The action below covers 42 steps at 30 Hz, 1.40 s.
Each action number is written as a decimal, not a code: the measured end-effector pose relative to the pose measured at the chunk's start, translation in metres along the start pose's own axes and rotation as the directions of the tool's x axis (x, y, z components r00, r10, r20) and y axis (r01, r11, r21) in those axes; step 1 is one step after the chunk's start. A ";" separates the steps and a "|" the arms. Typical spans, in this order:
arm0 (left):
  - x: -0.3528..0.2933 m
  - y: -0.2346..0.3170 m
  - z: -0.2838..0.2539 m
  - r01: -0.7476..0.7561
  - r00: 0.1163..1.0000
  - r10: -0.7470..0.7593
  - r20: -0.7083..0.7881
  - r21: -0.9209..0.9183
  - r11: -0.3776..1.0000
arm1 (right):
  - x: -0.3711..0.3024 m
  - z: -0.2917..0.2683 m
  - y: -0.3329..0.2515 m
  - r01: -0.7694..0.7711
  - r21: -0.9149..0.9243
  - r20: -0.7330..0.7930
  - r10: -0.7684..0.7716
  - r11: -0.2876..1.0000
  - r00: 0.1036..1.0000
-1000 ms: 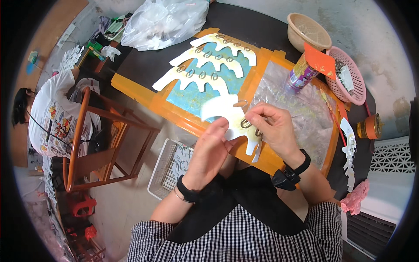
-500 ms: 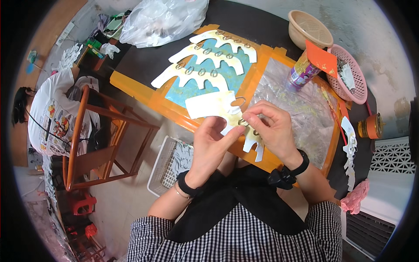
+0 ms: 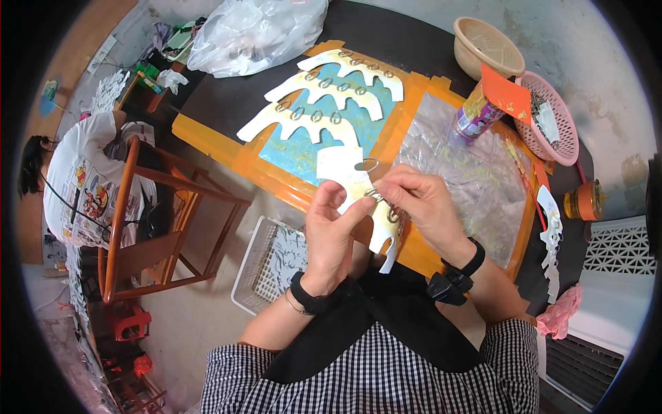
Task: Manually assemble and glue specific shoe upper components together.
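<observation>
A pale white-and-yellow scalloped cut piece (image 3: 339, 164) hangs above the near edge of the table. My left hand (image 3: 328, 238) is closed on it, thumb on top and fingers behind. With thumb and fingertips, my right hand (image 3: 426, 207) pinches a metal ring (image 3: 373, 194) at the piece's middle, close to my left thumb. Another ring (image 3: 370, 165) sits by the piece's upper end, and one more (image 3: 394, 215) lies just below my right fingertips. Three similar scalloped pieces with rings along them, among them the nearest one (image 3: 262, 121), rest on the blue sheet (image 3: 276, 153).
To the right stand a purple can (image 3: 471, 119) with an orange card, a pink basket (image 3: 567, 131) of small metal parts, a beige basket (image 3: 488, 45) and an amber jar (image 3: 583, 200). A white crate (image 3: 243, 293) is on the floor. A person (image 3: 83, 181) sits at left beside a wooden chair (image 3: 114, 228).
The held piece has turned to hang more upright, its upper end shifting right and its lower end left. My right hand has moved slightly left, still pinching at the rings.
</observation>
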<state>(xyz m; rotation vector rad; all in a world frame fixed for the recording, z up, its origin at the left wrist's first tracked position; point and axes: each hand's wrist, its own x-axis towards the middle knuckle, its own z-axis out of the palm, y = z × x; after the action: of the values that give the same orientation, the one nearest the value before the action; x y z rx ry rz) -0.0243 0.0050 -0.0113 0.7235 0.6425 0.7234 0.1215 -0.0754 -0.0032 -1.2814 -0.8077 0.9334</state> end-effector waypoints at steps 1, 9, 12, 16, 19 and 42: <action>-0.001 -0.001 -0.001 -0.001 1.000 0.001 0.000 0.000 1.000 | -0.001 0.000 0.000 0.001 0.000 0.000 -0.001 1.000 1.000; -0.005 -0.006 0.001 -0.176 0.983 0.177 0.051 -0.029 0.984 | -0.002 0.008 0.002 -0.097 0.246 -0.030 0.108 0.964 0.994; -0.006 -0.010 0.001 -0.239 0.971 0.238 0.015 0.039 0.970 | -0.002 0.013 0.006 0.076 0.068 -0.075 -0.070 0.995 0.995; -0.010 -0.008 0.001 -0.247 0.969 0.248 -0.017 0.045 0.968 | -0.002 0.011 0.002 0.291 -0.302 -0.042 -0.318 0.908 0.947; -0.010 -0.007 0.001 -0.354 0.934 0.356 0.000 0.095 0.930 | -0.004 0.011 -0.004 0.245 -0.327 -0.029 -0.268 0.913 0.963; -0.008 0.010 -0.046 -0.472 0.833 0.548 0.076 0.614 0.632 | -0.003 -0.036 0.005 0.171 -0.639 0.211 -0.043 0.750 0.977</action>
<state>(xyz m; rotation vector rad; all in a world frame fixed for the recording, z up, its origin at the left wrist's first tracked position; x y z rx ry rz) -0.0662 0.0204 -0.0280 1.5286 0.8020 1.1093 0.1520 -0.0931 -0.0126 -1.7424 -1.4297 0.6920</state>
